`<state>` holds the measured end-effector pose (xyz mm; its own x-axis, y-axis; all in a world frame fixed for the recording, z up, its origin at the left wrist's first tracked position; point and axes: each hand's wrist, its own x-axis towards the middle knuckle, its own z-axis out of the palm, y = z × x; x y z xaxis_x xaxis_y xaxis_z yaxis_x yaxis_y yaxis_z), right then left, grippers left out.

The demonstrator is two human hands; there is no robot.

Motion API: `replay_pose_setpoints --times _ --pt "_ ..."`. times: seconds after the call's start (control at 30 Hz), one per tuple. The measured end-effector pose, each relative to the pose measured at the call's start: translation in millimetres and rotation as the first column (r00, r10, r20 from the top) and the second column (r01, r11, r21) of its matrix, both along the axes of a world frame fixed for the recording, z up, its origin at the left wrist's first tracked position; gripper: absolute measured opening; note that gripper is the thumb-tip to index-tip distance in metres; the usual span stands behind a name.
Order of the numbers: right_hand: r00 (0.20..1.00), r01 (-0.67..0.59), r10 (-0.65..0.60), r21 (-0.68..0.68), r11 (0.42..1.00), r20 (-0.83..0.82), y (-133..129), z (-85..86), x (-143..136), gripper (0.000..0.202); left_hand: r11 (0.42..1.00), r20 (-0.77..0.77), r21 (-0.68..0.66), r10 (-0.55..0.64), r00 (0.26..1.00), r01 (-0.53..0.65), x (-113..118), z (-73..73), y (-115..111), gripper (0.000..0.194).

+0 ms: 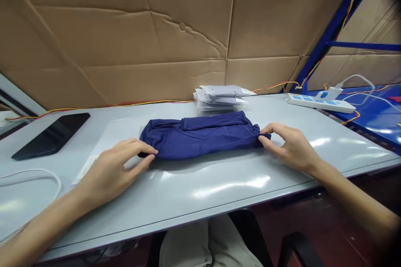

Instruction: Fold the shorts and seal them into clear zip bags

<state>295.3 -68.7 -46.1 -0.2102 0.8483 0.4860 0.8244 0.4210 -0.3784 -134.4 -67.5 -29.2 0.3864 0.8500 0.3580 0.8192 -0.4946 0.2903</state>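
- Your left hand had a light pinch grip on the left end of the folded navy garment, thumb and fingertips closed on the edge where it met the tabletop.
- Your right hand did the same at the other end, with the fingertips nipping the right corner of the cloth and the palm low over the tabletop.
- The garment itself lay flat across the middle of the tabletop, folded into a long, low bundle that ran left to right between your two hands.
- Handling-wise, I'd say it was soft, floppy and light, with no stiffness to it, so it'd sag in the middle if lifted by the ends only. The ends or the folded edges looked like the sensible places to take hold, with both hands together so the folds didn't slide apart. The tabletop looked glossy, so the cloth would probably slip on it pretty easily.
- Just behind the garment sat a stack of white flat packets, close to it but seemingly not touching.
- Under your left hand's side there was a clear flat bag, partly tucked beneath the cloth.
- Further out: a dark phone far left, a white cable near it, and a power strip far right.
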Motion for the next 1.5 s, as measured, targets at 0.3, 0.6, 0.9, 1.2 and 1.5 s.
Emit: replay_pose_setpoints --times 0.3,0.6,0.9,1.2,1.5 --pt "0.979 0.128 -0.114 -0.076 0.989 0.171 71.4 11.5 -7.8 0.017 0.966 -0.095 -0.101 0.231 0.968 -0.24 20.7 15.6 57.9 0.03" --pt "0.908 0.097 -0.094 0.014 0.995 0.407 93.8 13.8 -25.8 0.03 0.973 -0.186 -0.037 0.217 0.958 -0.227 5.2 13.1 89.8 0.048" --pt "0.909 -0.039 0.073 -0.09 0.995 0.411 107.2 -2.3 -29.8 0.023 0.998 -0.245 -0.015 0.055 0.968 -0.06 6.1 -2.2 89.9 0.04" --pt "0.951 -0.003 0.049 -0.149 0.989 0.306 103.3 0.1 -27.5 0.019 0.994 -0.198 -0.061 0.078 0.977 -0.092 9.5 0.0 86.8 0.036" --pt "0.961 0.034 -0.008 -0.09 0.995 0.277 98.1 -1.4 -24.7 0.022 0.892 -0.225 -0.024 0.436 0.872 -0.452 2.6 6.4 85.9 0.042"
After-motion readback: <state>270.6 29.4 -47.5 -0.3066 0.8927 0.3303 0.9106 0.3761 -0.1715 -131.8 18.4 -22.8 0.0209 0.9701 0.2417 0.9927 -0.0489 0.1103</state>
